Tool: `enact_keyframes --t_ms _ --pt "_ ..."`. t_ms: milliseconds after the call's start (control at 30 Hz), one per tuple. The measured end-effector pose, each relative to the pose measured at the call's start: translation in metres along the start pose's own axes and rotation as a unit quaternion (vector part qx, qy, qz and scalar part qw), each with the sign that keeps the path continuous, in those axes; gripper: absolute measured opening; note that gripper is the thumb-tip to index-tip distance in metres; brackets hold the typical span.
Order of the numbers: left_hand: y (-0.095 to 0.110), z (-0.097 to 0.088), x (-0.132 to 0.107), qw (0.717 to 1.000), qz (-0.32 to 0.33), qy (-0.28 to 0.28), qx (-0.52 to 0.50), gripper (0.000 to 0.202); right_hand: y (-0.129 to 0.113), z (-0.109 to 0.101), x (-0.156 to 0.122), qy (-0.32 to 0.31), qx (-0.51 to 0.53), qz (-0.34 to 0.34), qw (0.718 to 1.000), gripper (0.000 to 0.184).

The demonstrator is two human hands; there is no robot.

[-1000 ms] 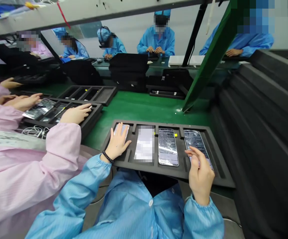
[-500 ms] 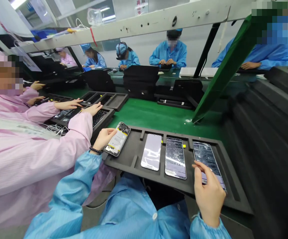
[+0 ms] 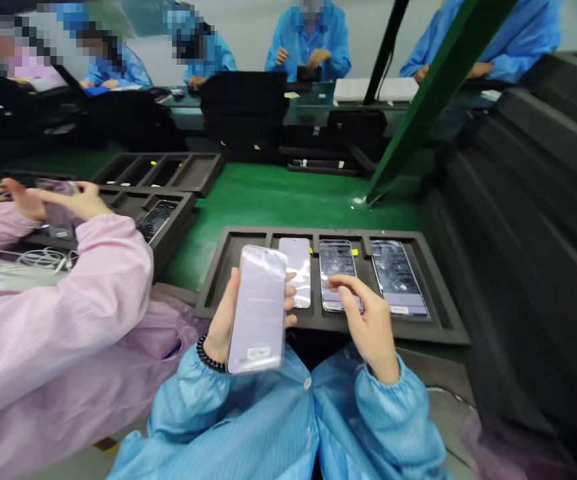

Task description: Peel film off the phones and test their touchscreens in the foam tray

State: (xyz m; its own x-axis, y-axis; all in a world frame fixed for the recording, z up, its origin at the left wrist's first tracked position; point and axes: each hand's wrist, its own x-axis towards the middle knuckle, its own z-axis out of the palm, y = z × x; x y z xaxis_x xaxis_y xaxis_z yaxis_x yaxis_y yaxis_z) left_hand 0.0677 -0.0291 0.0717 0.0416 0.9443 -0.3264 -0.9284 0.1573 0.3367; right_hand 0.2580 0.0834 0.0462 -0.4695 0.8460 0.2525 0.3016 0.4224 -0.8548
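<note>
My left hand [image 3: 224,313] is closed round a smartphone [image 3: 258,310], its pale screen facing me and its lower end tilted toward my body. Fingertips show along the phone's right edge. Behind it lies a black foam tray [image 3: 231,267] with several slots. A white-screened phone [image 3: 298,263] lies in the tray, partly covered by the held one. Beside it sits a phone with lines of text [image 3: 337,260], and at the right another text-screened phone [image 3: 401,277]. Over the middle phone's lower part hovers my right hand [image 3: 368,320], fingers apart and holding nothing.
A co-worker's pink sleeve [image 3: 113,260] reaches in from the left, hands over another foam tray [image 3: 183,207]. Black trays [image 3: 518,233] are stacked high at the right. A green post [image 3: 418,113] rises from the green tabletop [image 3: 248,193]. People in blue sit opposite.
My left hand has lifted the phone from the tray's left end and turned it screen toward me. My right hand has moved left from the right-hand phone. The view has shifted.
</note>
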Motion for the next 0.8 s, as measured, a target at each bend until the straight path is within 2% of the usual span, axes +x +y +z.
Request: enact_keyframes --t_ms 100,233,333,467,600,700,800 --pt "-0.024 0.000 -0.004 0.995 -0.080 -0.054 0.027 0.079 -0.016 0.003 0.003 -0.041 -0.005 -0.034 0.999 0.022" --pt "-0.042 -0.007 -0.013 0.985 -0.098 -0.087 0.114 0.086 -0.028 0.000 -0.003 -0.020 -0.061 -0.083 0.994 0.026" --pt "-0.047 -0.009 -0.018 0.984 -0.076 -0.068 0.146 0.089 -0.033 -0.001 -0.008 0.010 -0.097 -0.137 0.986 0.030" --pt "-0.048 -0.005 -0.022 0.988 -0.055 -0.054 0.134 0.086 -0.035 -0.002 -0.010 0.042 -0.143 -0.199 0.969 0.031" --pt "-0.050 -0.008 -0.024 0.990 -0.068 -0.046 0.115 0.084 -0.041 -0.003 -0.014 0.034 -0.095 -0.269 0.958 0.031" --pt "-0.051 -0.009 -0.025 0.994 -0.052 -0.012 0.097 0.075 -0.047 -0.001 -0.025 0.019 -0.037 -0.371 0.928 0.030" --pt "-0.050 -0.001 -0.028 0.993 -0.078 -0.033 0.078 0.082 -0.050 0.003 -0.036 0.006 -0.043 -0.447 0.893 0.031"
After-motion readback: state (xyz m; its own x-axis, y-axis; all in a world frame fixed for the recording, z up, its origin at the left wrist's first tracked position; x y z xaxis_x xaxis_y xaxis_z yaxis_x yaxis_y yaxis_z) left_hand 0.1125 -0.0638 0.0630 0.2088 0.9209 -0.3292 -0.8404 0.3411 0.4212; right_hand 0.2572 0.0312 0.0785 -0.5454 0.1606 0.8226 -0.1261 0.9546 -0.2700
